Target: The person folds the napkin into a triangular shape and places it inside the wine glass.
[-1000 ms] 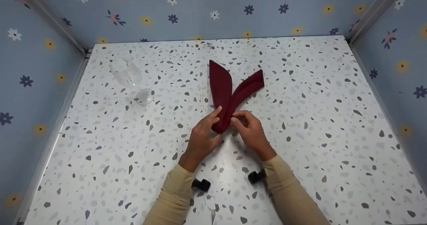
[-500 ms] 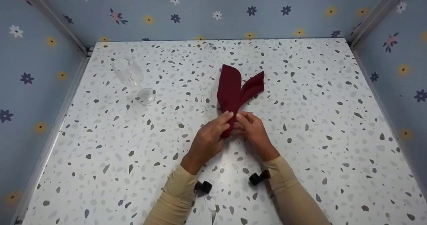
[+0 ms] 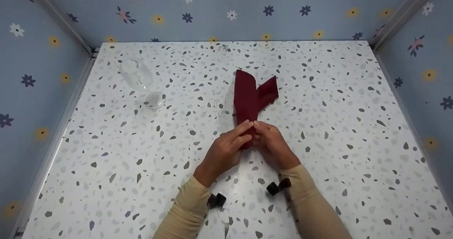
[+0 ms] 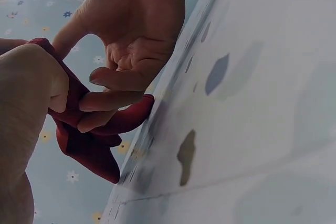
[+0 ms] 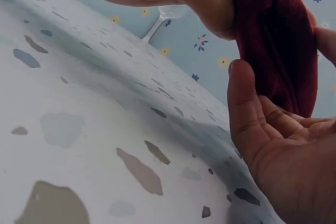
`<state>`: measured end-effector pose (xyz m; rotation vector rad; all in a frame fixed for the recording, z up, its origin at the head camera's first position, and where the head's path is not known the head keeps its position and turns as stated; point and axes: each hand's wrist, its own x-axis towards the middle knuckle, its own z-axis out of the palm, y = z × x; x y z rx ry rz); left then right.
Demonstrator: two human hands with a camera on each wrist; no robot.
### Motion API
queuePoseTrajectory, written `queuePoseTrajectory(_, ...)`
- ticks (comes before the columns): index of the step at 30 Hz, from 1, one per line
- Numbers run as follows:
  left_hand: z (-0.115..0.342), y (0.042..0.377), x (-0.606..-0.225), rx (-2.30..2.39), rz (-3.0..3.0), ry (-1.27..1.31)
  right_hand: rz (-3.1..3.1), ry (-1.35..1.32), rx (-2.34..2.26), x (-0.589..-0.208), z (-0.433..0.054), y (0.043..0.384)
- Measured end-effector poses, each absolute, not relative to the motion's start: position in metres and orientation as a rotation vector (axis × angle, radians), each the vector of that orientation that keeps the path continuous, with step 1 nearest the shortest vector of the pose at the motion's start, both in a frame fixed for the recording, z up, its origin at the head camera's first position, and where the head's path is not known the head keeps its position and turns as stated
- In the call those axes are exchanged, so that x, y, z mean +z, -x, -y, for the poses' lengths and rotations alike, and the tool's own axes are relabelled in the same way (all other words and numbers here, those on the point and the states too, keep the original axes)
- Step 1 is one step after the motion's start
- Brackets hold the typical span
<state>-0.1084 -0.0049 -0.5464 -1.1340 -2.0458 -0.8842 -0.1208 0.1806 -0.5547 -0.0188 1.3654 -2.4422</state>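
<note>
A dark red cloth napkin (image 3: 245, 94), folded into a long strip with two ends spreading away from the person, is held between both hands near the middle of the table. My left hand (image 3: 223, 148) grips its lower end from the left, thumb and fingers around the fabric. From the other side my right hand (image 3: 276, 141) holds the same end, its thumb and index tip meeting the left fingertips. In the right wrist view the folded bottom of the napkin (image 5: 278, 40) sits between the hands, above the table. Part of the gathered end is hidden by the fingers.
A clear stemmed glass (image 3: 136, 74) stands at the back left, well away from the hands. The speckled white table (image 3: 336, 143) is bounded by blue flowered panels (image 3: 226, 16) at the back and both sides. Each wrist carries a small black camera.
The napkin has shifted right and slightly towards the person. Its left end has turned and its right end shows less. Both hands have drawn closer together on the lower end.
</note>
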Motion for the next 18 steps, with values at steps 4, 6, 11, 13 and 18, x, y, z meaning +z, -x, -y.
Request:
queuePoseTrajectory(4,0.003,0.108,-0.548,-0.933,2.042,1.127,-1.357,-0.04,-2.495,-0.553,-0.18,0.122)
queuePoseTrajectory(6,0.002,0.109,-0.55,-0.962,2.041,1.122,-1.371,-0.054,-2.517,-0.552,-0.18,0.123)
queuePoseTrajectory(11,0.003,0.109,-0.554,-1.042,2.045,1.101,-1.499,-0.045,-2.547,-0.552,-0.179,0.124)
queuePoseTrajectory(13,0.003,0.109,-0.555,-1.08,2.057,1.063,-1.555,-0.046,-2.562,-0.552,-0.179,0.124)
queuePoseTrajectory(18,0.003,0.109,-0.557,-1.129,2.179,0.877,-1.609,-0.065,-2.6,-0.551,-0.178,0.125)
